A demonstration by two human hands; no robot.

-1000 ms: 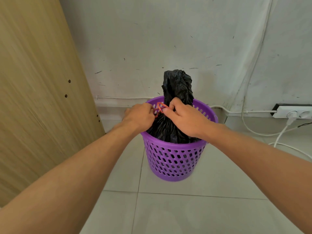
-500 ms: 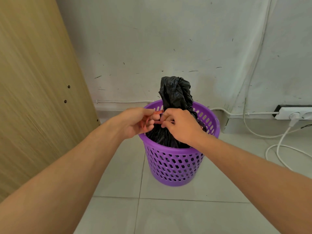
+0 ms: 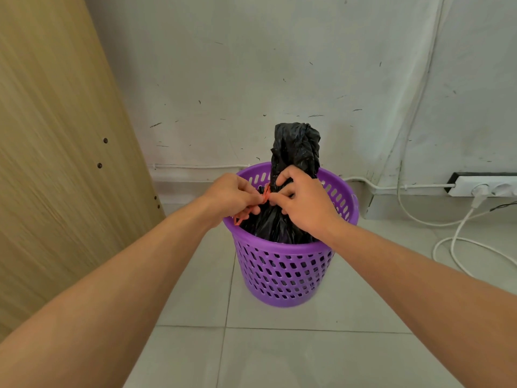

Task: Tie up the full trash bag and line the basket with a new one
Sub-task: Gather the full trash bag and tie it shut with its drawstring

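From the head camera, a purple perforated basket (image 3: 282,273) stands on the tiled floor (image 3: 321,357) near the scuffed white wall (image 3: 251,79). Inside it sits the black trash bag (image 3: 296,147), its gathered neck rising upright above the rim. The left hand (image 3: 232,196) is pinched closed on an orange tie (image 3: 265,195) at the neck, with a loop of it hanging below the fingers; the right hand (image 3: 305,203) is curled around the neck, fingertips on the same tie. A wooden panel (image 3: 56,149) stands close on the left. To the right, a white power strip (image 3: 484,186) lies along the wall, its white cable (image 3: 458,236) looping over the floor.
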